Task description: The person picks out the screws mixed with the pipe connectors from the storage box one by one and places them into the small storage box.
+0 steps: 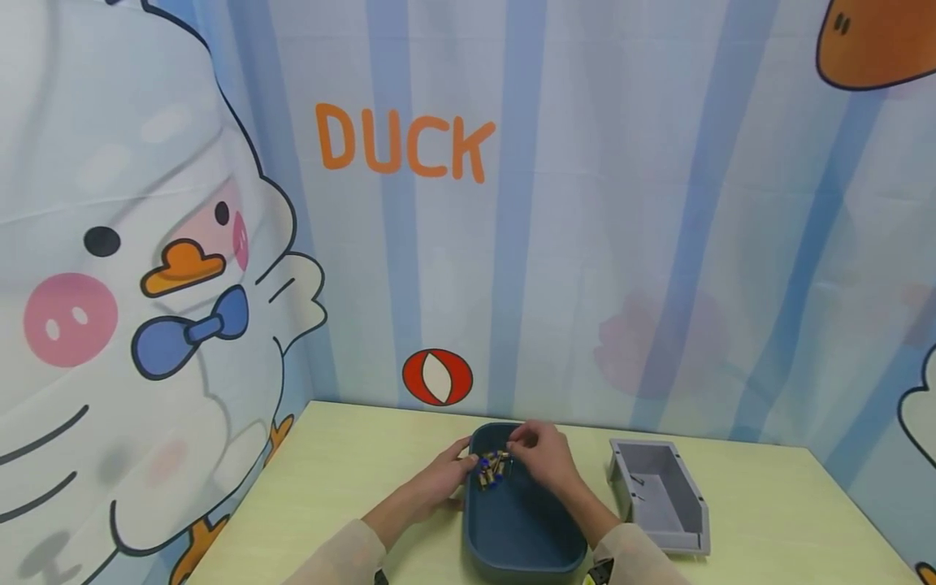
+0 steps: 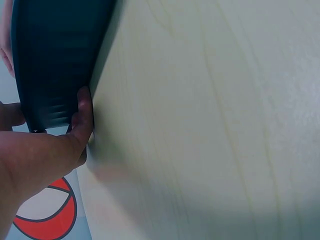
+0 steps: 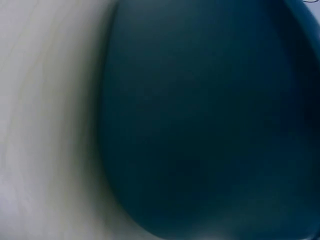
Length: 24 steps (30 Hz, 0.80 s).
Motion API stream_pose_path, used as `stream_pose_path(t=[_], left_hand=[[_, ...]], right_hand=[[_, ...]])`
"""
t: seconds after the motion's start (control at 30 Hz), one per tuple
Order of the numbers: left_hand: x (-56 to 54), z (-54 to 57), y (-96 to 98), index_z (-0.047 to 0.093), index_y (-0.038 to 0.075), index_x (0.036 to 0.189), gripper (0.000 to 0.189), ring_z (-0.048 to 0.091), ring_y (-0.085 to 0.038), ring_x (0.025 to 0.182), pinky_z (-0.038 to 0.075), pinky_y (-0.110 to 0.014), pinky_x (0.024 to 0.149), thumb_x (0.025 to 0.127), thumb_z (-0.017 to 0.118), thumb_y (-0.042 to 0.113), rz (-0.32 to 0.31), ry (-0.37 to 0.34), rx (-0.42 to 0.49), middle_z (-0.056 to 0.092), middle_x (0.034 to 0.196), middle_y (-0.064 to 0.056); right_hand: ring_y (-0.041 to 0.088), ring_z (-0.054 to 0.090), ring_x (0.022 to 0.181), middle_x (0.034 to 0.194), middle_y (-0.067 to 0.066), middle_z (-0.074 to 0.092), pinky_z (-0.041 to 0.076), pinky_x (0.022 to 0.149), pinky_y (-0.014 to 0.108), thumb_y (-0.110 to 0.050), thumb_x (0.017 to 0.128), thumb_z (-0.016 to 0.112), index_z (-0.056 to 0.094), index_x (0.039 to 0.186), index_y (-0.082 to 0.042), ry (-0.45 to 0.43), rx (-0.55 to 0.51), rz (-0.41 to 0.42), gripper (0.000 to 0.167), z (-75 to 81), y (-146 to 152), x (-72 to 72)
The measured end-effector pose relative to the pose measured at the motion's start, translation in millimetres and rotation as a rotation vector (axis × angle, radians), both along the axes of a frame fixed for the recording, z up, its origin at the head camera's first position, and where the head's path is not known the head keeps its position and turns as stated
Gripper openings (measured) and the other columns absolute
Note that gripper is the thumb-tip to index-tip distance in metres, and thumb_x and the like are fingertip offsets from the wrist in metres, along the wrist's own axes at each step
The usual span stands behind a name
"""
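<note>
A dark blue plastic tub with rounded corners sits in front of me, its far end tilted up in the left wrist view. My left hand grips its left side, thumb at the rim and fingers against the outside. Small brass-coloured cylindrical pieces, several with blue ends, lie heaped at the tub's far left. Over the far right part of the tub is my right hand, fingers bent and fingertips close to the heap. Whether it pinches a piece I cannot tell. The right wrist view is filled by the tub's outer wall.
To the right of the tub stands a grey open-front bin with a few small metal pieces inside. Both containers are on a pale wood-grain table. A printed duck curtain hangs directly behind the table and along its left side.
</note>
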<state>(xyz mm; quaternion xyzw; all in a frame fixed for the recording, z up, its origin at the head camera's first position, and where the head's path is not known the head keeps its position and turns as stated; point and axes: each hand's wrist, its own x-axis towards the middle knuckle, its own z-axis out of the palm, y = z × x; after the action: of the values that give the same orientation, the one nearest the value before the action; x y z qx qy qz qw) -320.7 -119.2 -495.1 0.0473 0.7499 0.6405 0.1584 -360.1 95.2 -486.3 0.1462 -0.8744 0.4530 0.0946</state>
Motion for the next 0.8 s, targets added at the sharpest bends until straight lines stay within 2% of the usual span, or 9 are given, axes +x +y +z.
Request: stream_pose_path(t=[0.17,0.37,0.53,0.8], left_hand=[[0.4,0.7,0.8,0.028,0.009,0.167,0.058,0.057,-0.042,0.132,0.057,-0.058,0.091,0.114,0.043,0.025,-0.001,-0.004,-0.005,0.056,0.146,-0.024],[0.7,1.8,-0.7,0.027,0.009,0.167,0.058,0.057,-0.041,0.132,0.057,-0.053,0.088,0.113,0.044,0.025,-0.005,-0.006,-0.003,0.057,0.145,-0.023],[0.0,1.2,-2.4,0.026,0.009,0.167,0.058,0.057,-0.042,0.133,0.057,-0.055,0.09,0.114,0.043,0.025,-0.015,-0.007,0.001,0.057,0.147,-0.022],[-0.3,0.8,-1.0,0.027,0.009,0.167,0.058,0.057,-0.042,0.133,0.057,-0.058,0.091,0.114,0.043,0.025,-0.012,-0.008,0.01,0.057,0.147,-0.023]], right_hand=[[0.014,0.064,0.077,0.081,-0.001,0.07,0.053,0.075,0.038,-0.008,0.09,0.08,0.075,0.092,-0.008,-0.004,0.037,-0.041,0.005,-4.5,-2,-0.2],[0.013,0.064,0.074,0.079,-0.002,0.07,0.054,0.073,0.039,-0.009,0.086,0.083,0.074,0.088,-0.009,0.074,0.135,-0.076,0.009,-9.0,-3,0.1],[0.014,0.063,0.073,0.078,-0.002,0.069,0.054,0.072,0.039,-0.009,0.085,0.083,0.074,0.087,-0.009,0.094,0.179,-0.083,0.009,-11.8,-3,0.0],[0.014,0.063,0.072,0.078,0.0,0.069,0.054,0.069,0.037,-0.008,0.086,0.082,0.074,0.087,-0.006,0.048,0.192,-0.047,0.008,-12.8,-2,-0.2]])
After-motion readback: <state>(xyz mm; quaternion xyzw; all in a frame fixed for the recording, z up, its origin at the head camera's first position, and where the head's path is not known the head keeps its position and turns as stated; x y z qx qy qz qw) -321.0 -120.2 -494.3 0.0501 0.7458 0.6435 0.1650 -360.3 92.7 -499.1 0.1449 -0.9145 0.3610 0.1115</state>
